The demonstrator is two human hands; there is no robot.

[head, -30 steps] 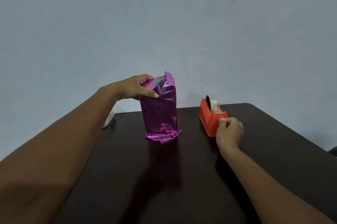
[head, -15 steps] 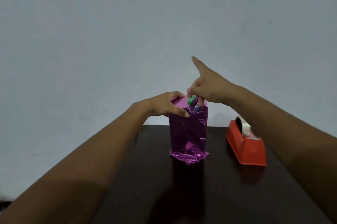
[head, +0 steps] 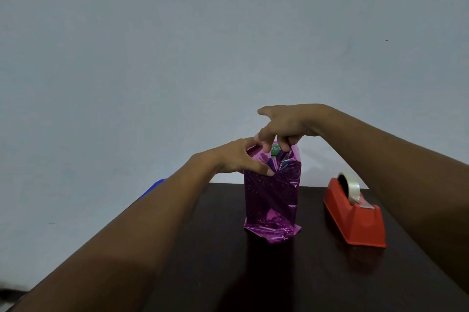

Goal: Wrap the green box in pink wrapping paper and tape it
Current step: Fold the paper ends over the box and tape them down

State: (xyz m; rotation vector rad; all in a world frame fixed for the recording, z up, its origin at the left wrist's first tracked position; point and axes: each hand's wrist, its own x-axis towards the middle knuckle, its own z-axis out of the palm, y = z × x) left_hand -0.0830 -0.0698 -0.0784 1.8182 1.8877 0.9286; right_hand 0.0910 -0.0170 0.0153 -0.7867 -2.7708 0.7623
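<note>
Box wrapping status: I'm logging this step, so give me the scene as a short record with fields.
box: green box upright on the table, only its top showing
paper: pink paper around the sides, top end open, bottom end crumpled on the table
left hand: left hand grips the paper at the upper left edge
right hand: right hand pinches the paper at the top
dispenser: red tape dispenser on the table, right of the box, untouched
top taped: not yet

Dark wooden table (head: 317,286), pale wall (head: 177,57), blue object (head: 154,187) at left.
</note>
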